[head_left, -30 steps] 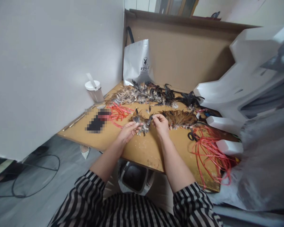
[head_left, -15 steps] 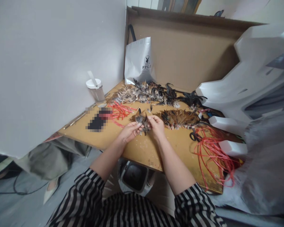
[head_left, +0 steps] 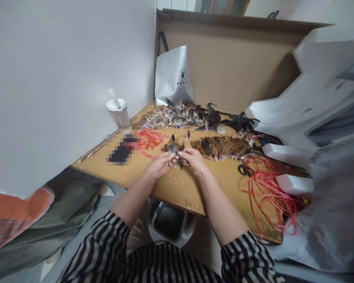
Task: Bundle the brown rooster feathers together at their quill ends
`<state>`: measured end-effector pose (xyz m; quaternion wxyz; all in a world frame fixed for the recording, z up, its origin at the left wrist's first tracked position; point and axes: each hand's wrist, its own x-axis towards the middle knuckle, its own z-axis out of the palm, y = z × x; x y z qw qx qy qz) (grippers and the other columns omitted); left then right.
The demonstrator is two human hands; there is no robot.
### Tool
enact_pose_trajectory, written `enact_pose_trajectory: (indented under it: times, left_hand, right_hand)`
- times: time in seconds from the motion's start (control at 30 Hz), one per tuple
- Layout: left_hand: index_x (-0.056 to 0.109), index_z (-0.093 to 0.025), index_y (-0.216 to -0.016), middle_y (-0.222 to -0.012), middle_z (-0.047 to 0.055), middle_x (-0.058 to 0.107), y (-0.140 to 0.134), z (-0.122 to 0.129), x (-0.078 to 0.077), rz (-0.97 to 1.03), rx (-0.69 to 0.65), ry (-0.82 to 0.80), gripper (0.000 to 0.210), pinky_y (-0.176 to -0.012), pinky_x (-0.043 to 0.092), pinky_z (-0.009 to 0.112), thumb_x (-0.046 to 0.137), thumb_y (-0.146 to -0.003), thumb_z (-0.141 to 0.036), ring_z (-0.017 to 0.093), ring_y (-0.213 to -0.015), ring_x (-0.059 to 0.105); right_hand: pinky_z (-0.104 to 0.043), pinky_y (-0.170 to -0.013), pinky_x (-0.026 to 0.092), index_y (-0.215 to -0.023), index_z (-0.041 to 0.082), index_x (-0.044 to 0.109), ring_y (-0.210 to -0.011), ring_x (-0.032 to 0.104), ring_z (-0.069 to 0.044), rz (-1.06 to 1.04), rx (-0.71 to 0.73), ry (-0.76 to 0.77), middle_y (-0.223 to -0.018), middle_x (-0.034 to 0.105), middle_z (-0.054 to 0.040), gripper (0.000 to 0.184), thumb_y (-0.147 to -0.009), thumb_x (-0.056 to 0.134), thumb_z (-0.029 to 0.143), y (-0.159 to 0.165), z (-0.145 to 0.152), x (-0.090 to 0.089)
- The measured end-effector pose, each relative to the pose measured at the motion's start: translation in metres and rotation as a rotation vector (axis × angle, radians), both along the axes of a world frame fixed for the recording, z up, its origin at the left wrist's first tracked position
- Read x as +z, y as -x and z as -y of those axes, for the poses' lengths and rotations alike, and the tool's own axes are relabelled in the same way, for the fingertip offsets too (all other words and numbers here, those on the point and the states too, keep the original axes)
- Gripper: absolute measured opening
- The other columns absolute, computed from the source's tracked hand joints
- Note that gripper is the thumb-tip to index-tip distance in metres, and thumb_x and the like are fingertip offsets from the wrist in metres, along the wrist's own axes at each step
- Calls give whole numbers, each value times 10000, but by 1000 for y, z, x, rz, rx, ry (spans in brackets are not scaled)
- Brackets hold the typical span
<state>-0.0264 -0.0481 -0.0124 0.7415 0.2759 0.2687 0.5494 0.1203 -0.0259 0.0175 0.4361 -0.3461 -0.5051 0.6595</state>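
Note:
A small bunch of feathers (head_left: pixel 173 146), brown and dark with grey fluff at the base, is held over the middle of the table. My left hand (head_left: pixel 163 163) pinches its lower end between thumb and fingers. My right hand (head_left: pixel 192 158) is closed at the bunch's right side, its fingertips touching those of the left; the fingers hide how much it grips. Just right of my hands lies a row of brown feathers (head_left: pixel 224 147). Behind it stretches a longer pile of pale and black feathers (head_left: pixel 179 116).
Red plastic strips (head_left: pixel 268 192) hang over the table's right edge beside black-handled scissors (head_left: pixel 243 169). More red strips (head_left: pixel 152 138) lie left. A lidded cup (head_left: pixel 119 114) and silver bag (head_left: pixel 171 76) stand behind. White foam (head_left: pixel 283 153) borders the right. A bin (head_left: pixel 169 222) sits below.
My right hand has moved left and in, so its fingertips now meet the left hand's at the feathers. At the far left, a person in an orange garment has come further into view.

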Motion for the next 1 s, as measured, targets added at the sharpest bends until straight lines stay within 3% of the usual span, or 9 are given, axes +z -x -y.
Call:
enact_pose_trajectory:
  times: [0.1,0.27,0.53,0.8,1.0]
  left_hand:
    - [641,-71,-766,-740,63,657,-1,0,-1,-82,45,-27,91,-484,439,109,639,-696,-129,40,-541,562]
    - [656,-72,-765,-746,77,665,-4,1,0,-204,73,-81,154,-474,431,129,678,-663,-186,50,-530,558]
    - [659,-83,-728,-709,79,660,-7,4,2,-299,79,-86,194,-464,408,157,707,-620,-237,57,-497,538]
    - [636,-104,-651,-517,28,584,-8,2,-2,-443,93,-141,202,-421,351,162,686,-639,-300,54,-410,488]
    - [630,-109,-657,-520,28,585,-8,0,-4,-497,110,-181,212,-428,353,168,669,-651,-318,62,-414,492]
  right_hand:
    - [-186,-398,203,-582,154,512,-381,302,-38,116,-82,-94,-430,446,68,287,-569,705,366,-6,-1,4]
    - [-201,-457,265,-565,147,533,-435,352,-50,247,-145,-212,-481,477,53,263,-579,689,359,-11,-3,6]
    - [-206,-461,277,-559,152,530,-442,361,-58,303,-149,-248,-495,490,44,260,-585,673,368,-8,-4,1]
    - [-206,-458,285,-545,152,527,-435,357,-56,302,-155,-237,-483,485,44,246,-587,667,349,-5,-3,2]
    - [-203,-434,281,-552,155,538,-420,363,-57,268,-150,-217,-476,493,44,264,-559,679,378,-4,-5,-3]
